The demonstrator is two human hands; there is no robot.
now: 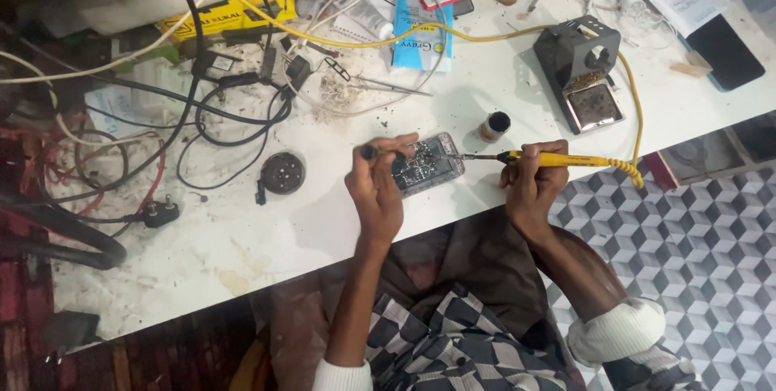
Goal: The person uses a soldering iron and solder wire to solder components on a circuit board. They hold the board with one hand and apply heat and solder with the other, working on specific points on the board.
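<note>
The right hand (529, 177) is closed around a yellow-handled soldering iron (558, 160), its metal tip touching an opened grey phone with bare circuit board (427, 164). The left hand (376, 185) pinches a thin dark tool (384, 150) over that phone's left end. Beyond the right hand on the white table (242, 245) stand a small dark-capped pot (495, 125) and a grey soldering stand (582, 71).

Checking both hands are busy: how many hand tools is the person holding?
2: a yellow-handled soldering iron in the right hand, and a thin dark tool in the left hand.
</note>
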